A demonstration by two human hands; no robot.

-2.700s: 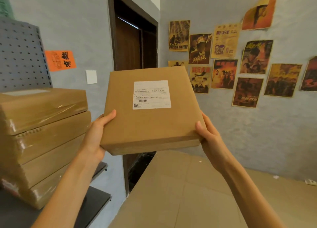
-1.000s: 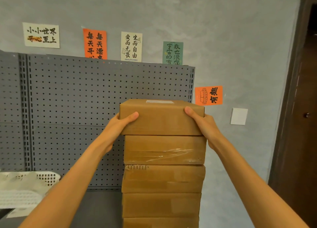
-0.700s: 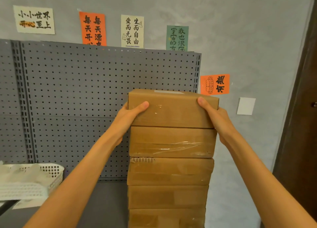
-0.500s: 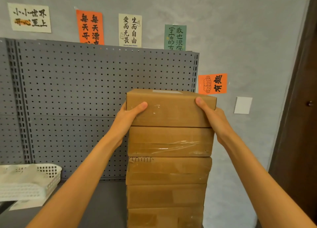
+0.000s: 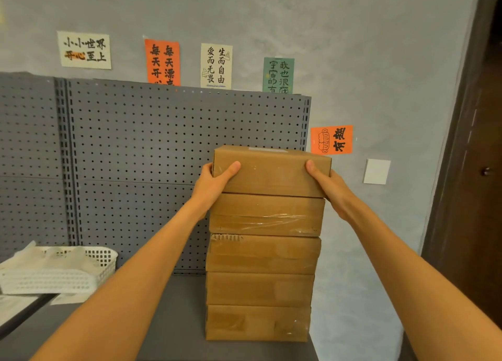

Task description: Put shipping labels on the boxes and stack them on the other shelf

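Both hands, left and right, grip the top box (resting on the stack).

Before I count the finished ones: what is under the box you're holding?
Under the top box, gripped by the left hand and right hand, four more cardboard boxes sit stacked on the grey shelf. Their tops are covered, so labels there can't be seen.

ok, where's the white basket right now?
In the head view the white basket sits at lower left on the grey shelf, against the pegboard, well left of the box stack and apart from it.
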